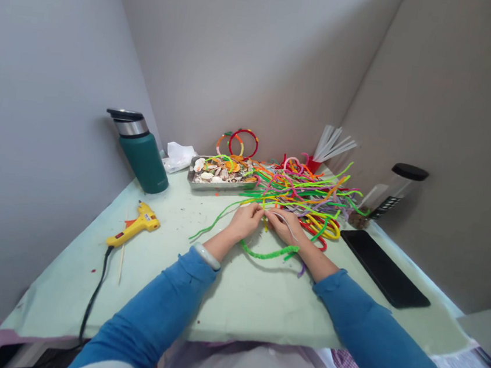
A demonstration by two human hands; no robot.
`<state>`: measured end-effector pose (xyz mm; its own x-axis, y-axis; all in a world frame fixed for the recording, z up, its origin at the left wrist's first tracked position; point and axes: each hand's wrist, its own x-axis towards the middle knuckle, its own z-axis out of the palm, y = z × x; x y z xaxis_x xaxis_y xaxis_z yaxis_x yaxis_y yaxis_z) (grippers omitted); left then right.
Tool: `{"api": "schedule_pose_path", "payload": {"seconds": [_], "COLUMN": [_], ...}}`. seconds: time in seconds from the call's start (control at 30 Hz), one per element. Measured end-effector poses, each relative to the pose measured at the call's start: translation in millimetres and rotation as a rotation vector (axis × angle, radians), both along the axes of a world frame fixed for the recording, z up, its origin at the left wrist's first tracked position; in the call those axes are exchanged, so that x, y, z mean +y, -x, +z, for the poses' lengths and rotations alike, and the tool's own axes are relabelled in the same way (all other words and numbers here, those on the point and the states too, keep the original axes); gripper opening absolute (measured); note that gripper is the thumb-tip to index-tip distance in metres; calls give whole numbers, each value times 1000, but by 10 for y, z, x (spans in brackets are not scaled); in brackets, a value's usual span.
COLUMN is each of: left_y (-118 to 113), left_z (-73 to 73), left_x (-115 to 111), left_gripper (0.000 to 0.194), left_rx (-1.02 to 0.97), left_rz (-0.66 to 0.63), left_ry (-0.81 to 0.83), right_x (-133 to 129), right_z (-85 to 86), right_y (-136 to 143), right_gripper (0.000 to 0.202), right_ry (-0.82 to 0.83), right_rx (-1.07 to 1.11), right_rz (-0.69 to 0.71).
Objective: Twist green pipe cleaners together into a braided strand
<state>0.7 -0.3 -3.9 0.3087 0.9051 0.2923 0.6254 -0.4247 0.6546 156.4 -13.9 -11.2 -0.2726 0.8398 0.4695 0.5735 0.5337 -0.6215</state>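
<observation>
the left hand (245, 221) and the right hand (282, 225) meet over the middle of the desk (253, 313), their fingertips close together; the right fingers pinch the end of a thin pale strand (287, 222), which runs back across that hand toward the wrist; the left fingers are bunched at the same spot, too small to tell whether they grip it; a short yellow strand (266, 225) shows just below the fingertips, between the hands.

a thick fuzzy green stem (266, 255) lies curved on the near side of the hands, one end by the right wrist; a small purple piece (302, 270) is near that end; a thin green stem (212, 227) trails out to the left.

beyond the hands spreads a tangled pile of colourful stems (301, 190), with yellow loops (333, 233) at its near edge, just beside the right hand; left of the pile is a metal tray (223, 187) of shell-like pieces, and behind it a red ring (256, 144) overlaps an orange one; a yellow glue gun (136, 226) and a green bottle (145, 162) are on the left; a black phone-like slab (383, 269) lies on the right, near a clear tumbler (387, 193) with a black lid
</observation>
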Motion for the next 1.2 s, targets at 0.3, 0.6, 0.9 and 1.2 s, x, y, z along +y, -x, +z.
{"api": "schedule_pose_path", "payload": {"seconds": [0.3, 0.6, 0.9, 1.2], "left_y": [1, 1, 0, 3], "left_z": [-13, -20, 13, 3], "left_x": [7, 13, -7, 1], "left_gripper": [22, 23, 23, 23], "left_rx": [-14, 3, 14, 20], "left_rz": [-17, -20, -17, -21], "left_ry": [-17, -6, 4, 8], "right_x": [12, -2, 15, 2], "right_z": [-3, 17, -8, 21], "right_y": [-1, -3, -11, -2], "right_gripper": [34, 35, 35, 34], "right_ry": [2, -1, -3, 14], "right_rx": [-27, -34, -24, -37], "right_rz": [-6, 21, 17, 14]}}
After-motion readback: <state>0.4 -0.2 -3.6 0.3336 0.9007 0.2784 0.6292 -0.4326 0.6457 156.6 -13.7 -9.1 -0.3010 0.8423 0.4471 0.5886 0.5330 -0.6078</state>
